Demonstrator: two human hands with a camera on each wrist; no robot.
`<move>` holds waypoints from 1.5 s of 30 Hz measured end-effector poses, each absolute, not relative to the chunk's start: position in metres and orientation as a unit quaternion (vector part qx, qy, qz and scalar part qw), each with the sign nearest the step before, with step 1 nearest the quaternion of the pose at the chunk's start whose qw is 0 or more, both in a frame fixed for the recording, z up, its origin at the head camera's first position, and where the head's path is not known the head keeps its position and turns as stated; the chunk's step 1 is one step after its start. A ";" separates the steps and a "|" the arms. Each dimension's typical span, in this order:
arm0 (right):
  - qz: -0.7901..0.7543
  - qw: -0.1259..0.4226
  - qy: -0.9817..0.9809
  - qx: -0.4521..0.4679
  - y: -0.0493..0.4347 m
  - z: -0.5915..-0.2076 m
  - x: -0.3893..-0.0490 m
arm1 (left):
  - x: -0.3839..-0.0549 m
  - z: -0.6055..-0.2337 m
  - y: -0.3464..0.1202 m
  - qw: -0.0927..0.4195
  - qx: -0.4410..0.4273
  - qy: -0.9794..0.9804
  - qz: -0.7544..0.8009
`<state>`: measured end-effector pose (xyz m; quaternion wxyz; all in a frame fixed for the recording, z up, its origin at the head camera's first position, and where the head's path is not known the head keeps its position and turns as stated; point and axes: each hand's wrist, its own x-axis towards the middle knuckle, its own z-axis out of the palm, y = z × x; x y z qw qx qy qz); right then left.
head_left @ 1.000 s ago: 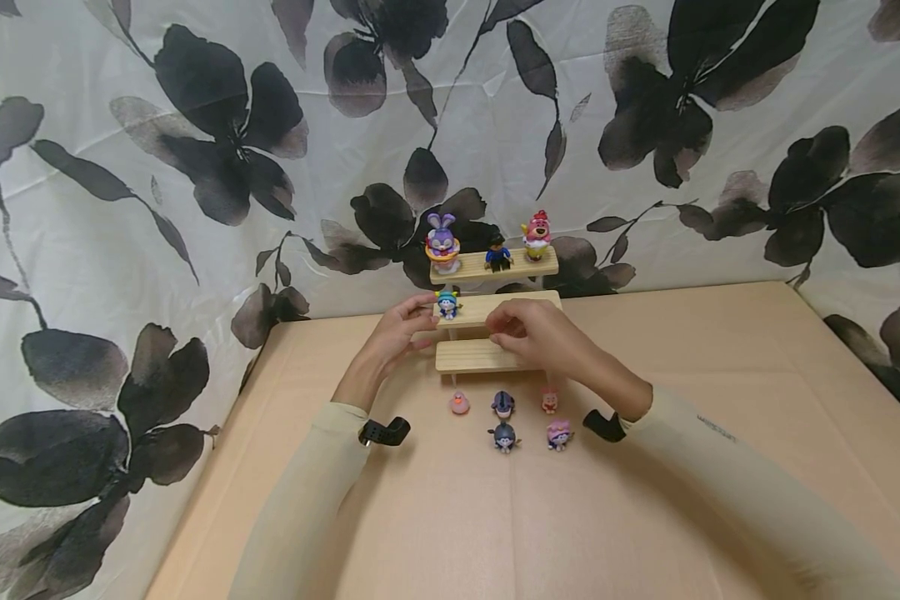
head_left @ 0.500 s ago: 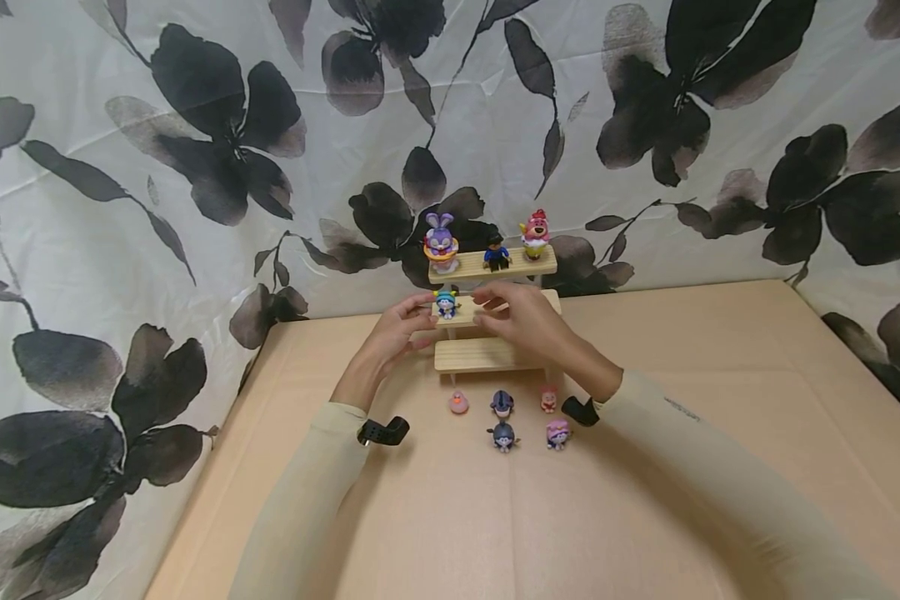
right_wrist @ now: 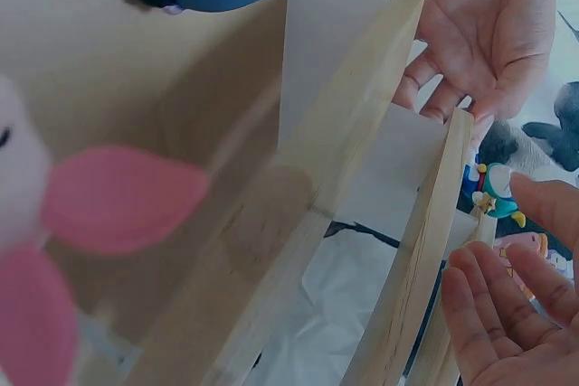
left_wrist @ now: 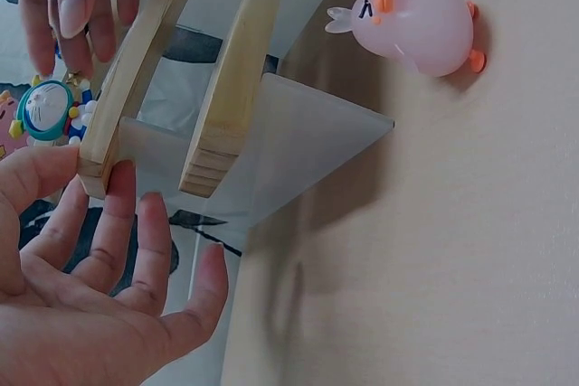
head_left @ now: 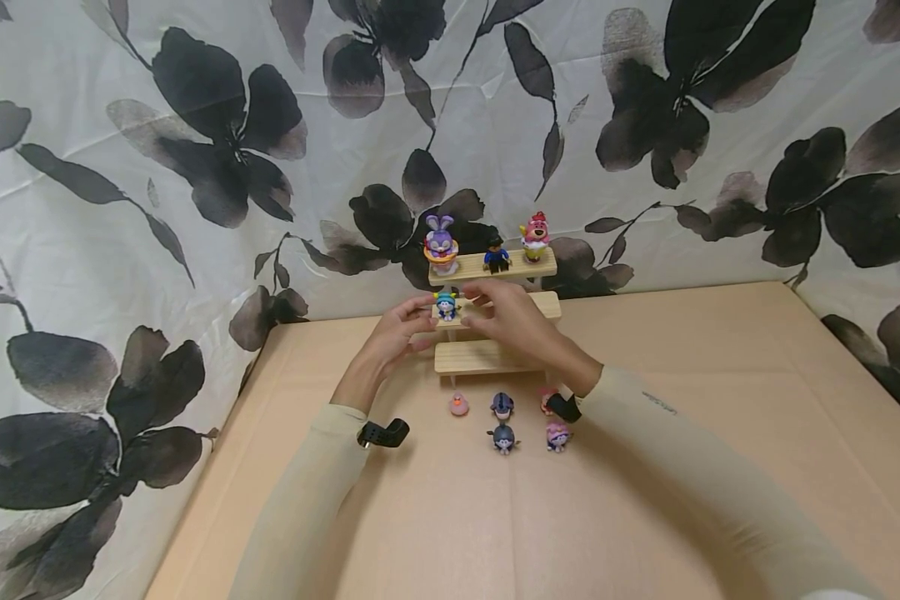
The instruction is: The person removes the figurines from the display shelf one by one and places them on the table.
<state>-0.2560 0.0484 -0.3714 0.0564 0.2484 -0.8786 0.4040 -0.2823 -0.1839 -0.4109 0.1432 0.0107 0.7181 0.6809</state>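
Observation:
A small figurine in a teal hat stands at the left end of the middle tier of a three-tier wooden display shelf. My left hand is at that same end; in the left wrist view its thumb and a finger pinch the end of the middle board. My right hand hovers over the middle tier with loosely bent fingers, its fingertips close to the figurine. Nothing shows in its grasp in the right wrist view, where thumb and fingers are spread apart. Whether it touches the figurine, I cannot tell.
On the top tier stand a purple rabbit figurine, a blue-and-black figure and a pink bear figurine. Before the shelf are a pink duck, dark blue figurines and pink ones. Floral cloth hangs behind.
My right hand has moved left along the shelf, from over the lower tier's right part to beside the teal-hatted figurine. My left hand has stayed at the shelf's left end.

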 end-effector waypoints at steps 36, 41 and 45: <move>0.444 0.058 -0.861 0.240 0.016 -0.380 -0.271 | -0.280 -0.410 -0.185 0.147 0.017 0.715 0.683; 0.449 0.045 -0.861 0.233 0.016 -0.379 -0.270 | -0.280 -0.410 -0.185 0.146 0.019 0.710 0.688; 0.454 0.041 -0.858 0.236 0.017 -0.377 -0.269 | -0.280 -0.410 -0.186 0.147 0.019 0.712 0.687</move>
